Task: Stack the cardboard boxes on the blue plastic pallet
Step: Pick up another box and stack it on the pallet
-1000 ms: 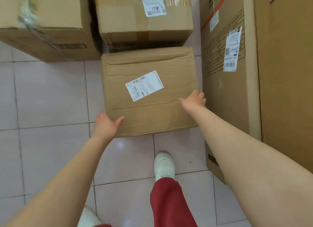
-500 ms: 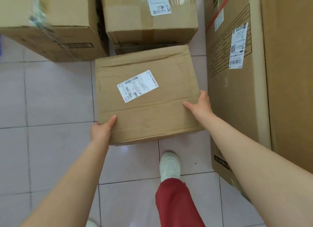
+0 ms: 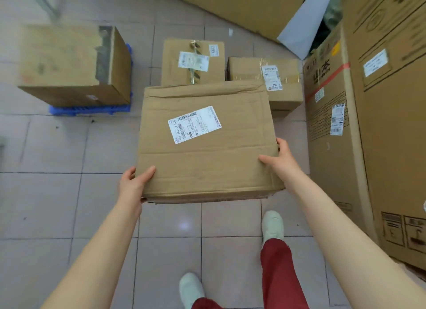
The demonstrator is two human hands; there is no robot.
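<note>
I hold a flat cardboard box (image 3: 202, 161) with a white shipping label above the tiled floor, in the middle of the view. My left hand (image 3: 132, 185) grips its near left corner, thumb on top. My right hand (image 3: 280, 161) grips its right edge near the front. The blue plastic pallet (image 3: 90, 110) lies on the floor at the far left, and one large cardboard box (image 3: 69, 64) stands on it. Two more labelled boxes, one (image 3: 192, 61) behind the other (image 3: 276, 82), sit on the floor behind the held box.
Tall printed cartons (image 3: 368, 135) stand along the right side, close to my right arm. A big flattened carton (image 3: 242, 6) and a white sheet (image 3: 302, 25) lean at the back. My feet in pale shoes (image 3: 273, 225) stand on the grey tiles below the box.
Both hands closed on the box and lifted it off the floor. The view pulled back, and the blue pallet with its box came into sight at the left.
</note>
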